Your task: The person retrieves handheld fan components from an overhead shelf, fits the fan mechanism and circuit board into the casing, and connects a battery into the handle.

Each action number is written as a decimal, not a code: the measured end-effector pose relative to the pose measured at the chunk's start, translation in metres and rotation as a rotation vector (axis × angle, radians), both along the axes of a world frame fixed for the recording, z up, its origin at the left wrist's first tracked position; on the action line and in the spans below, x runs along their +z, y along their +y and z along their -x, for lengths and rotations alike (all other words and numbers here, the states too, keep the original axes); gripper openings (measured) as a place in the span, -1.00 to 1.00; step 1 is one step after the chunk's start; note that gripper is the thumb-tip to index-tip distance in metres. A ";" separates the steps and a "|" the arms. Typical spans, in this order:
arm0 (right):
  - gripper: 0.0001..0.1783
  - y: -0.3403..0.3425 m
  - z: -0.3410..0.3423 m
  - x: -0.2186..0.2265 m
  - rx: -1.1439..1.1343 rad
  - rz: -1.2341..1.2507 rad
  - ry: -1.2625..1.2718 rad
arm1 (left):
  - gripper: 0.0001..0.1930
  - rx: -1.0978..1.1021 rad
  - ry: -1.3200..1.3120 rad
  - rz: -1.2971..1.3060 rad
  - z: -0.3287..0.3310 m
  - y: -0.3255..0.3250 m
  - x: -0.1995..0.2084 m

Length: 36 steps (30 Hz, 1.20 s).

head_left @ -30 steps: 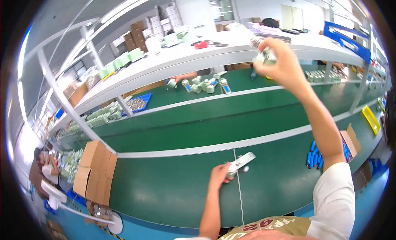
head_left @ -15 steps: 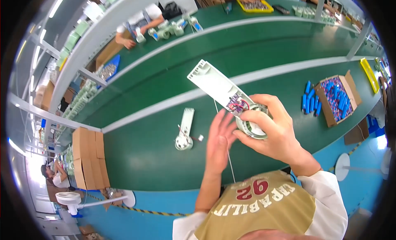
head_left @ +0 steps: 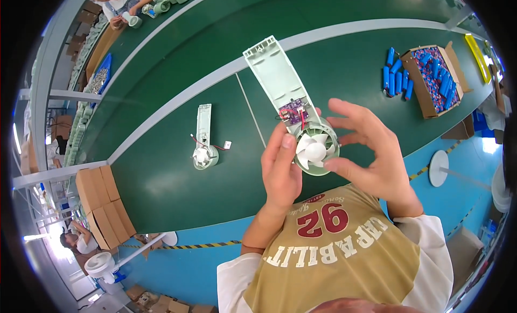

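Observation:
A pale green handheld fan half [head_left: 280,79] is above the table, its long open handle pointing away and up to the left. White fan blades [head_left: 314,148] sit in its round end, and a purple circuit board [head_left: 293,112] with red wires lies at the neck. My left hand [head_left: 281,170] is closed around the neck, thumb on top beside the blades. At the round end's right side my right hand [head_left: 374,151] has its fingers spread; its thumb tip is by the rim, and whether it touches I cannot tell.
A second fan half [head_left: 204,132] with a loose wired connector lies to the left on the green table [head_left: 161,194]. Blue cylindrical cells [head_left: 397,76] are beside an open carton [head_left: 431,108] at right. Brown cardboard [head_left: 105,205] stands at the left edge. Another person [head_left: 121,6] works across the table.
The fan half has turned so its blades and inside face up. My left hand has taken hold of its neck, while my right hand has loosened and spread its fingers. The view has shifted.

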State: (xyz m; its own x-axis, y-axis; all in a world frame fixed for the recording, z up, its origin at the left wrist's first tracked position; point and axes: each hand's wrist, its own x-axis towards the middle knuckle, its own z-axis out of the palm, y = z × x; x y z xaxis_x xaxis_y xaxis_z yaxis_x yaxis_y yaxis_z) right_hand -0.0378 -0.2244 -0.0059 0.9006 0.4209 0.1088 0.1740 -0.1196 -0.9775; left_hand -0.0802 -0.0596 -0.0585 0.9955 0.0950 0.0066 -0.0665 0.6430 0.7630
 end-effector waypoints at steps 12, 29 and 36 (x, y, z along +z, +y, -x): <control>-0.42 -0.008 -0.009 -0.007 0.031 -0.157 0.306 | -0.63 0.004 0.040 -0.058 -0.014 0.002 -0.003; -0.42 -0.010 -0.005 -0.025 0.019 -0.207 0.269 | -0.64 0.058 -0.002 -0.262 -0.015 0.006 -0.001; -0.42 -0.012 -0.004 -0.027 -0.005 -0.184 0.261 | -0.66 0.087 0.054 -0.331 -0.017 0.008 -0.002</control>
State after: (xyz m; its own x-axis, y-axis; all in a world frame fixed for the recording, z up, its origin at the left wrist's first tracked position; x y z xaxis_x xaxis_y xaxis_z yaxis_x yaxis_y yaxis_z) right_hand -0.0335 -0.2364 -0.0324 0.9102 0.4108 -0.0528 -0.0861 0.0630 -0.9943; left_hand -0.0629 -0.0517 -0.0609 0.9835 0.1807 -0.0016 -0.0636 0.3542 0.9330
